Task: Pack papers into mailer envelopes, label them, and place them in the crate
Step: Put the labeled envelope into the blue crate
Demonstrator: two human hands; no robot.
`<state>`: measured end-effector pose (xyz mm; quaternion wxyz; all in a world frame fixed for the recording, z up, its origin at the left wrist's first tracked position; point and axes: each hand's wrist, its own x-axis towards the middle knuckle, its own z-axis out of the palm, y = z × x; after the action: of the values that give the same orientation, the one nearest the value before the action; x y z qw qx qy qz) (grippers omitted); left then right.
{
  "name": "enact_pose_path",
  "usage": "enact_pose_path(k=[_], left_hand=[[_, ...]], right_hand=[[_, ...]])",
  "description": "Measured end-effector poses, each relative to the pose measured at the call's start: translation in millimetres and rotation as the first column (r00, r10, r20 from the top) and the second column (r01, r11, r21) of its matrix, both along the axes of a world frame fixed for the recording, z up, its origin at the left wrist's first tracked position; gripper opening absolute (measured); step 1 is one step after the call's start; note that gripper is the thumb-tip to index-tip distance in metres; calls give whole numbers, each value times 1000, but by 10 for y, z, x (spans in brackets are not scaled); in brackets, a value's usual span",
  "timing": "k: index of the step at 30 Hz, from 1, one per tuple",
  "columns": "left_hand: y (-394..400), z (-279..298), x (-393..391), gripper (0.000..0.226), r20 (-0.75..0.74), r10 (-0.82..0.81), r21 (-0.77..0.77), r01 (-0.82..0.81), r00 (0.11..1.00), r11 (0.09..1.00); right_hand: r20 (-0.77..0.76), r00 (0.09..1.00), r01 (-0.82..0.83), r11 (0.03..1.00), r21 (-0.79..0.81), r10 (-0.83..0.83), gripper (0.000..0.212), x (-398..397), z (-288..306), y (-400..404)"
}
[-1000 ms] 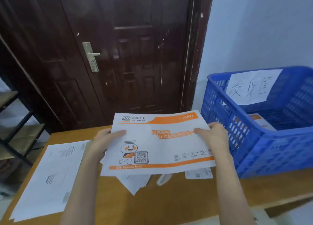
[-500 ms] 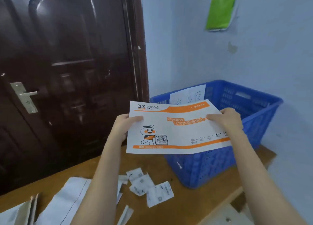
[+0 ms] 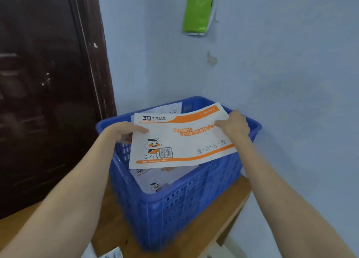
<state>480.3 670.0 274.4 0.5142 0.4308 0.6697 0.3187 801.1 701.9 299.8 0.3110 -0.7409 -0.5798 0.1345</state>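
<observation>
Both hands, left [image 3: 124,130] and right [image 3: 236,124], grip on mailer envelope [image 3: 180,139] edges above open crate [image 3: 194,203].

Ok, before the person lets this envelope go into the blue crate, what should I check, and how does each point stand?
1. Both hands hold the envelope: ok, left hand and right hand pinch its side edges.
2. Envelope over the crate opening: ok.
3. Room inside: ok, one earlier envelope lies flat on the bottom.
4. Envelope roughly level: ok, slight tilt only.
5. Shipping label attached: cannot tell, only the printed face shows.
6. Flap sealed: cannot tell.
</observation>
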Motion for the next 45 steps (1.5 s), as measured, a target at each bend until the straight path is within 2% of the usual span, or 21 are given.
enact_pose_path(k=[3, 8, 11, 13, 16, 22, 27, 32, 36, 38, 45], left_hand=[[269, -83, 74, 39, -12, 21, -55, -21, 1000, 998], [491, -269, 157, 43, -72, 107, -140, -117, 992, 983], [547, -405, 124, 45, -84, 164, -182, -177, 983, 967], [587, -481, 104, 41, -101, 193, -195, -210, 976, 958], [677, -625, 50, 33, -115, 249, -210, -268, 962, 940], [762, -1040, 22, 31, -142, 364, -342, -390, 921, 855], [787, -1583, 54, 38, -155, 448, -445, -467, 880, 764], [835, -1966, 150, 34, -134, 512, -478, -508, 848, 716], [808, -2300, 181, 28, -119, 556, -503, -533, 823, 681], [785, -2435, 229, 21, -170, 558, -462, -566, 812, 683], [741, -2809, 224, 37, -378, 528, -366, -647, 760, 669]], right_hand=[[7, 1000, -16, 999, -42, 17, 63, 54, -75, 325], [38, 996, -72, 990, -121, 77, 62, 28, -268, 723], [73, 986, -126, 963, -238, 147, 66, -46, -374, 952], [118, 969, -166, 927, -336, 216, 62, -106, -448, 1141], [154, 932, -216, 846, -488, 327, 61, -232, -565, 1465], [110, 839, -302, 625, -720, 533, 71, -504, -1015, 2148], [36, 755, -329, 426, -842, 654, 38, -567, -1376, 2412], [5, 705, -324, 328, -887, 709, 40, -626, -1879, 2644], [4, 700, -282, 281, -917, 715, 35, -662, -2229, 2750], [11, 689, -275, 275, -921, 725, 43, -677, -2414, 2801], [9, 710, -304, 318, -898, 704, 60, -650, -2912, 2871]])
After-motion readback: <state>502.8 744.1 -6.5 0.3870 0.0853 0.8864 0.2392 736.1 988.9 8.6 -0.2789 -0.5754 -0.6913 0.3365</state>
